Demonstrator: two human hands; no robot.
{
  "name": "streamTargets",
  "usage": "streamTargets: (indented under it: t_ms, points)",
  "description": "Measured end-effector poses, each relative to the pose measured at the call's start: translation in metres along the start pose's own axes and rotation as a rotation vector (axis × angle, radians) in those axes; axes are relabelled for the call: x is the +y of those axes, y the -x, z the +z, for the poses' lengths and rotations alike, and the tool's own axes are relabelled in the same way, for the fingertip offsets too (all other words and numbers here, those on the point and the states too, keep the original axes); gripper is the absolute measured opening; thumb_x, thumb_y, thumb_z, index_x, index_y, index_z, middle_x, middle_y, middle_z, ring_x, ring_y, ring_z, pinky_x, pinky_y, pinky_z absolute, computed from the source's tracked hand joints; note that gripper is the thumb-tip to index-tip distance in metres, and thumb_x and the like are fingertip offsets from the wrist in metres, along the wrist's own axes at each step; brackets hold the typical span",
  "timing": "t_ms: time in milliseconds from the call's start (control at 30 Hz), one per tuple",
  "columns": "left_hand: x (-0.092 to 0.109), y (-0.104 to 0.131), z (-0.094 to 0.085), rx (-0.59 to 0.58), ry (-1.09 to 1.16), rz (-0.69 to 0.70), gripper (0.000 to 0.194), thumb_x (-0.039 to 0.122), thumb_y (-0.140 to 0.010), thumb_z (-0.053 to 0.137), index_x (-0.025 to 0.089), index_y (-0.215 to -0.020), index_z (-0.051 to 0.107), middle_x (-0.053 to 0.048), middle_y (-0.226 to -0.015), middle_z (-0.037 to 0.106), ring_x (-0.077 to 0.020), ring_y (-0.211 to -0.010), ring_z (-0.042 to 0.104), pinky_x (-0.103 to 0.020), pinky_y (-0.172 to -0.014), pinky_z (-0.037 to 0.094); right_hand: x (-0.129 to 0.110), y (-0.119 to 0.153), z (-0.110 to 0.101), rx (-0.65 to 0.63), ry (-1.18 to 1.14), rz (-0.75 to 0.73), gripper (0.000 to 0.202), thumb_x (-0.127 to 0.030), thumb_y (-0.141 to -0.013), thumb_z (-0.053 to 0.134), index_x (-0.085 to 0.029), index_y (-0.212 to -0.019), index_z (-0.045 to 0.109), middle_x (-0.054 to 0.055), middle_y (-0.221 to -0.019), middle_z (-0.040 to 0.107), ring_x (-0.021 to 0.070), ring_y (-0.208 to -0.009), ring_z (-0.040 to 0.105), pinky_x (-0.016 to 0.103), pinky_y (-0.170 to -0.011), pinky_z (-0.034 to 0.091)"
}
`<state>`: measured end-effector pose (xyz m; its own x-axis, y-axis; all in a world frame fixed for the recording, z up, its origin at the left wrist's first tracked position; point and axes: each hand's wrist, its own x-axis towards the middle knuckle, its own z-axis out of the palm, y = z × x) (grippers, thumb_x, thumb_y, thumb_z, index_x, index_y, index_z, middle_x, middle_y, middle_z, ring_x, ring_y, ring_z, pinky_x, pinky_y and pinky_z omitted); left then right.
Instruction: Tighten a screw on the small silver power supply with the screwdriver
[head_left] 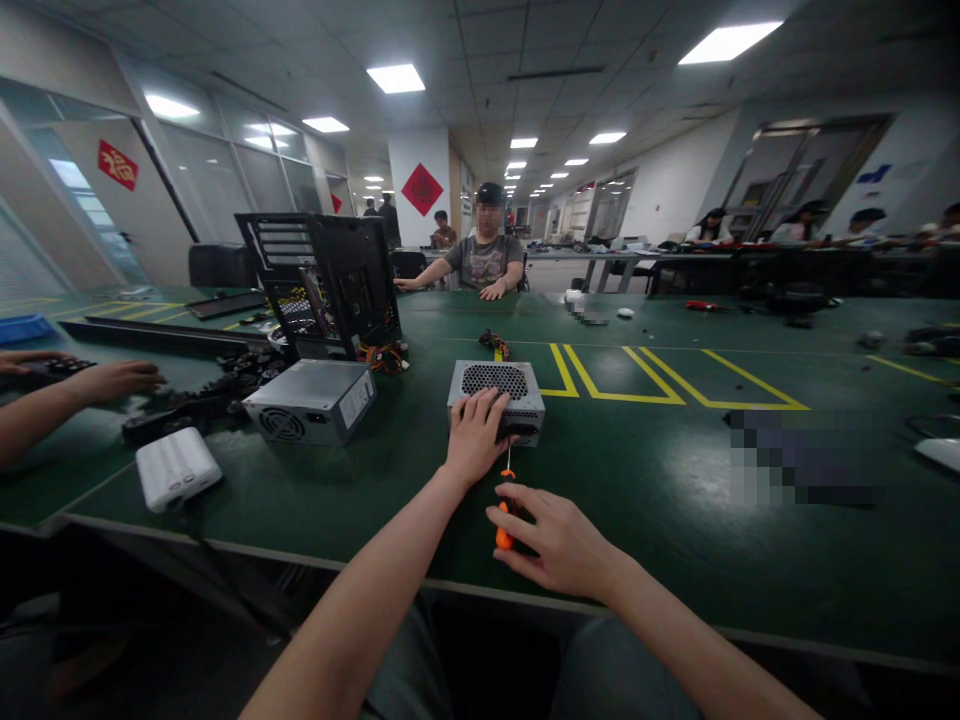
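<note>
A grey metal power supply box with a honeycomb vent lies on the green table in front of me. On its top and near side rests my left hand, its fingers apart and lying on the metal. My right hand has its fingers curled round the orange and black handle of a screwdriver. The screwdriver's thin shaft points forward to the near side of the box, close to my left fingertips. Whether the tip touches a screw is too small to tell. Behind the box lies a bundle of coloured cables.
Left of the box are a second power supply, an open black computer case and a white power bank. Another person's hands are at far left. A person sits across the green table.
</note>
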<state>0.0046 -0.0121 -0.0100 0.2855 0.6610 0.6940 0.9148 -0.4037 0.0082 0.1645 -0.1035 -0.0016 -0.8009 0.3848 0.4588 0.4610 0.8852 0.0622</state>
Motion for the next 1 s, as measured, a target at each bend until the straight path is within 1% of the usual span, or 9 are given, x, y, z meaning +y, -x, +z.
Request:
streamTargets:
  t_ms: [167, 267, 400, 533, 667, 767, 833, 933, 1000]
  points:
    - [0.001, 0.0, 0.0, -0.005, 0.003, -0.011, 0.057, 0.042, -0.076, 0.056, 0.022, -0.127, 0.039, -0.009, -0.131, 0.044, -0.0248, -0.122, 0.035, -0.042, -0.1, 0.024, 0.003, 0.003, 0.009, 0.048, -0.03, 0.01, 0.032, -0.041, -0.081, 0.051, -0.014, -0.098, 0.051, 0.016, -0.11, 0.057, 0.0206, -0.088, 0.061, 0.031, -0.07, 0.051]
    - [0.001, 0.0, 0.001, -0.004, 0.002, -0.008, 0.057, 0.042, -0.076, 0.056, 0.022, -0.127, 0.04, -0.009, -0.131, 0.043, -0.0246, -0.122, 0.035, -0.041, -0.1, 0.024, 0.004, 0.004, 0.013, 0.068, -0.093, 0.073, 0.031, -0.044, -0.079, 0.054, -0.015, -0.09, 0.048, 0.016, -0.109, 0.058, 0.0209, -0.09, 0.06, 0.031, -0.071, 0.052]
    - [0.0, 0.0, 0.001, -0.001, -0.007, 0.0, 0.057, 0.042, -0.076, 0.056, 0.022, -0.127, 0.039, -0.009, -0.131, 0.043, -0.025, -0.122, 0.034, -0.041, -0.1, 0.025, 0.003, 0.003, 0.01, 0.037, -0.129, 0.129, 0.043, -0.045, -0.076, 0.056, -0.013, -0.103, 0.046, 0.017, -0.111, 0.055, 0.0215, -0.09, 0.06, 0.032, -0.07, 0.052]
    - [0.0, 0.0, 0.002, 0.014, -0.008, 0.004, 0.057, 0.043, -0.076, 0.056, 0.021, -0.126, 0.039, -0.009, -0.131, 0.043, -0.0245, -0.122, 0.035, -0.041, -0.099, 0.025, 0.0, 0.002, 0.003, -0.016, -0.072, 0.088, 0.043, -0.036, -0.08, 0.051, -0.015, -0.116, 0.045, 0.017, -0.115, 0.05, 0.0215, -0.09, 0.059, 0.032, -0.07, 0.051]
    - [0.0, 0.0, 0.003, 0.017, -0.003, 0.002, 0.057, 0.045, -0.076, 0.055, 0.022, -0.126, 0.04, -0.008, -0.13, 0.044, -0.0242, -0.121, 0.035, -0.041, -0.099, 0.025, 0.001, 0.003, 0.003, 0.013, -0.019, 0.036, 0.035, -0.036, -0.083, 0.047, -0.014, -0.11, 0.05, 0.018, -0.114, 0.053, 0.0222, -0.089, 0.06, 0.033, -0.07, 0.051]
    - [0.0, 0.0, 0.004, 0.021, -0.007, 0.001, 0.057, 0.045, -0.076, 0.055, 0.022, -0.126, 0.04, -0.008, -0.13, 0.044, -0.0239, -0.121, 0.035, -0.041, -0.1, 0.024, 0.003, 0.003, 0.007, 0.058, -0.056, 0.033, 0.038, -0.041, -0.081, 0.051, -0.012, -0.106, 0.05, 0.017, -0.111, 0.057, 0.0225, -0.092, 0.06, 0.033, -0.074, 0.051]
    - [0.0, 0.0, 0.003, 0.023, -0.015, 0.008, 0.058, 0.044, -0.075, 0.056, 0.022, -0.126, 0.04, -0.008, -0.13, 0.044, -0.0242, -0.121, 0.035, -0.041, -0.099, 0.025, 0.004, 0.004, 0.01, 0.073, -0.098, 0.064, 0.04, -0.045, -0.078, 0.054, -0.012, -0.102, 0.049, 0.017, -0.109, 0.058, 0.0229, -0.094, 0.06, 0.033, -0.075, 0.051]
    - [0.0, 0.001, 0.003, 0.025, -0.021, 0.011, 0.059, 0.043, -0.074, 0.058, 0.022, -0.126, 0.039, -0.009, -0.129, 0.044, -0.0247, -0.121, 0.036, -0.041, -0.098, 0.026, 0.004, 0.004, 0.012, 0.047, -0.159, 0.144, 0.043, -0.05, -0.073, 0.059, -0.014, -0.094, 0.048, 0.017, -0.11, 0.057, 0.0227, -0.09, 0.061, 0.033, -0.07, 0.052]
    - [-0.001, 0.001, 0.003, 0.023, -0.016, 0.006, 0.059, 0.043, -0.075, 0.058, 0.022, -0.126, 0.039, -0.008, -0.13, 0.044, -0.0245, -0.121, 0.035, -0.041, -0.099, 0.026, 0.003, 0.003, 0.011, 0.026, -0.185, 0.169, 0.045, -0.048, -0.072, 0.06, -0.014, -0.097, 0.047, 0.017, -0.112, 0.055, 0.0227, -0.091, 0.06, 0.033, -0.07, 0.052]
